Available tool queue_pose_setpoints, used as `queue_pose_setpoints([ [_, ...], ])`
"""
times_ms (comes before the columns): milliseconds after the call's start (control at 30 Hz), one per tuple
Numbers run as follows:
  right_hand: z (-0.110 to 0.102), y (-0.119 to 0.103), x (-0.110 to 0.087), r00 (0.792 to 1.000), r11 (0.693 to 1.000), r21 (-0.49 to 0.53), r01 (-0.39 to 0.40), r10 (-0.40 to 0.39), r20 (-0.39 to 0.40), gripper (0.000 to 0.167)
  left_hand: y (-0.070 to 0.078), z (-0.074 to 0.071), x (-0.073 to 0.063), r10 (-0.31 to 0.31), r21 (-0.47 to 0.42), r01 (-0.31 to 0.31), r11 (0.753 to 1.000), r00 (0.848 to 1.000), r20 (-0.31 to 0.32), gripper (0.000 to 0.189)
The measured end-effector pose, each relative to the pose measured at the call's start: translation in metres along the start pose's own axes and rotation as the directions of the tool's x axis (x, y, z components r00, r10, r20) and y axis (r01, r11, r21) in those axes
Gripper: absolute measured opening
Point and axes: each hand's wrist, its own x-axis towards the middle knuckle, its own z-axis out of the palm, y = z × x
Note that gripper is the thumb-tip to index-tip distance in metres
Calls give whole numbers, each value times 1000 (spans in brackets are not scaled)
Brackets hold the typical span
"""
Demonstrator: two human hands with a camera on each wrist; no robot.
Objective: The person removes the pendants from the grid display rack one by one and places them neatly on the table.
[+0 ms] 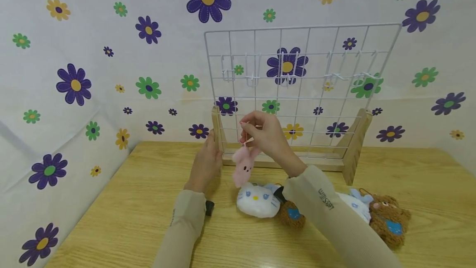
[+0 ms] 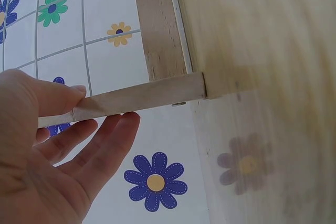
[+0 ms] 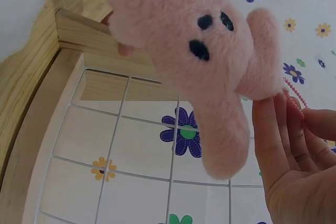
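Note:
My right hand (image 1: 268, 136) pinches the pink bead chain (image 3: 295, 99) of a pink plush rabbit keychain (image 1: 242, 169). The rabbit hangs by its chain in front of the lower left of a white wire grid rack (image 1: 293, 97), its long ears and dark eyes showing in the right wrist view. At the rack's left end, my left hand (image 1: 205, 163) grips the wooden side support (image 2: 142, 94) between thumb and fingers. Several white hooks (image 1: 253, 71) hang in a row on the upper grid, with no plush on them.
A white cat plush (image 1: 258, 204) and a brown bear plush (image 1: 291, 216), partly behind my right sleeve, lie on the wooden table (image 1: 122, 214). Another white plush (image 1: 355, 206) and brown bear (image 1: 390, 220) lie to the right. A flower-patterned cloth (image 1: 167, 69) stands behind.

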Motion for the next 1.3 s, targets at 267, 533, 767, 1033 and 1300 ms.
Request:
queue_pose_setpoints([
  [267, 4, 6, 2, 1000, 998, -52, 24, -23, 7, 10, -2, -1, 1, 2, -3, -2, 1000, 1000, 5, 66],
  [533, 8, 13, 1, 1000, 997, -78, 4, -1, 29, 9, -2, 0, -1, 8, 0, -8, 1000, 1000, -4, 68],
  [767, 13, 22, -1, 997, 997, -76, -7, 13, 72, 8, -1, -1, -2, 26, 6, -26, 1000, 1000, -17, 68],
  [1033, 15, 24, -1, 995, 999, -24, -33, 35, 91, 8, -1, 0, -2, 46, 9, -46, 999, 999, -23, 67],
  [1300, 16, 29, 0, 991, 997, 31, -70, 65, 119, 9, -1, -1, -1, 29, -1, -29, 1000, 1000, -10, 67],
])
